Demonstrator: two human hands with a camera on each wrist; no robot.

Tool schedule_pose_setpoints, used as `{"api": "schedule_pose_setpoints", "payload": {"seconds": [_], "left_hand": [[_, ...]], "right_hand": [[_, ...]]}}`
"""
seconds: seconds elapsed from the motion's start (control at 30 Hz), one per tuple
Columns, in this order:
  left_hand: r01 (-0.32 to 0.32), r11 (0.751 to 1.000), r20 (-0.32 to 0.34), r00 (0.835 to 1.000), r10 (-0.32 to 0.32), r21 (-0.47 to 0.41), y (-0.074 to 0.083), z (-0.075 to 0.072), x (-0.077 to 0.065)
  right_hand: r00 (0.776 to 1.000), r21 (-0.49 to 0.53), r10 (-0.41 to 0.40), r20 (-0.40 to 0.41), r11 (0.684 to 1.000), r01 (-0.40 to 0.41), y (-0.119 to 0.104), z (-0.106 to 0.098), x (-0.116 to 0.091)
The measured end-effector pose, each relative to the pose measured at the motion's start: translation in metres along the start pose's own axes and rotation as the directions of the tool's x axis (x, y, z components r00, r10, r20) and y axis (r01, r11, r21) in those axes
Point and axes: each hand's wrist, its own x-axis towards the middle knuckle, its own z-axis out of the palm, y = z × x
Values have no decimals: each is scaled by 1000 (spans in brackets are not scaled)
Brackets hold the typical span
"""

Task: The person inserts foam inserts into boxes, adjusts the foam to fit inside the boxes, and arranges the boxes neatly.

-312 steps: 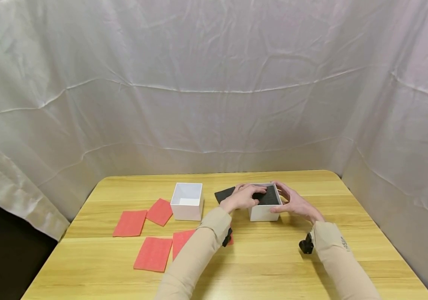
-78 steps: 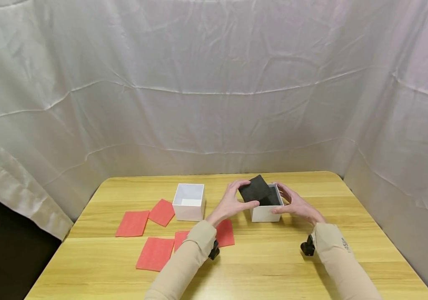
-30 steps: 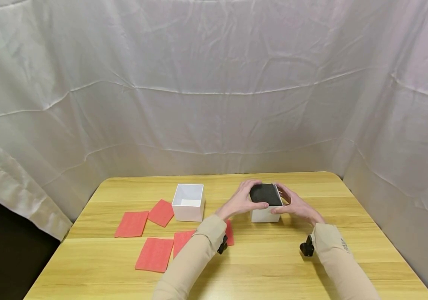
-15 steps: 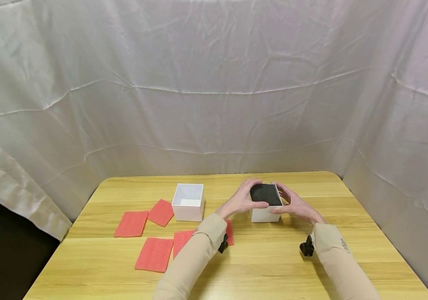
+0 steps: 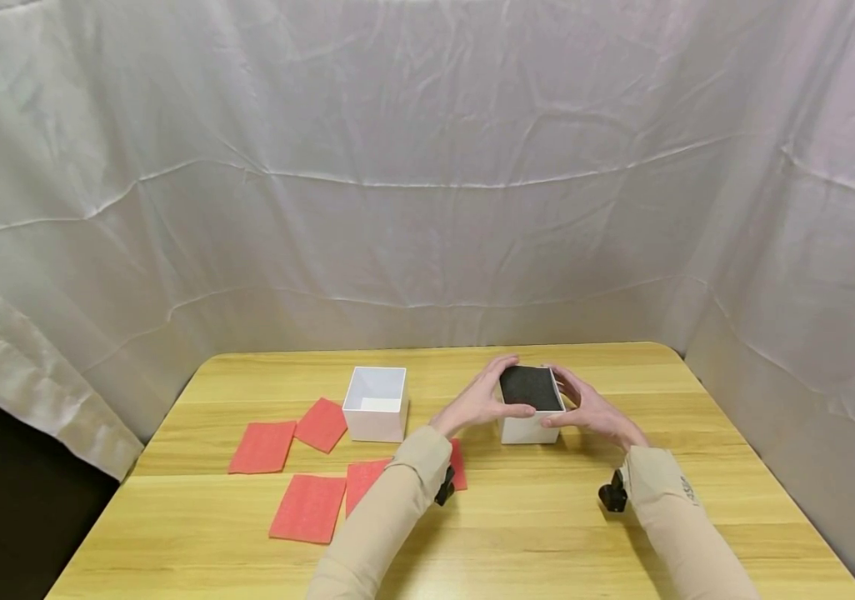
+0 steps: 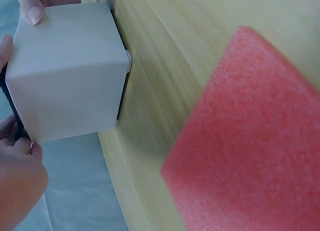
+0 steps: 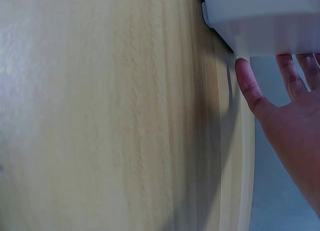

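Observation:
A white box stands at the right of the table. At its open top lies a black foam sheet, nearly level with the rim. My left hand holds this sheet's left side between thumb and fingers. In the left wrist view, the dark edge of the foam sheet shows along the box's top, with the left hand at it. My right hand grips the box's right side, thumb in front and fingers behind. The right wrist view has the right hand against the box wall.
Another white box, with nothing visible inside, stands left of the hands. Several red foam sheets lie flat, among them one at far left and one nearer the front. The left forearm partly covers others.
Earlier a black foam sheet lay left of the box. My left hand lifted it, held it tilted above the box, then lowered it flat to the opening. My right hand stayed on the box.

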Motion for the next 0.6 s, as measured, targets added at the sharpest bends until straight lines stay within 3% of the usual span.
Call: {"api": "schedule_pose_setpoints", "payload": {"seconds": [0.17, 0.4, 0.6], "left_hand": [[25, 999, -25, 999, -26, -32, -5, -3, -4], [-76, 994, -127, 988, 86, 77, -17, -10, -5], [-54, 994, -114, 991, 65, 97, -18, -12, -7]], "right_hand": [[1000, -28, 6, -4, 1000, -7, 1, 1, 1], [1000, -28, 10, -12, 1000, -10, 0, 0, 1], [1000, -27, 6, -11, 1000, -7, 0, 0, 0]]}}
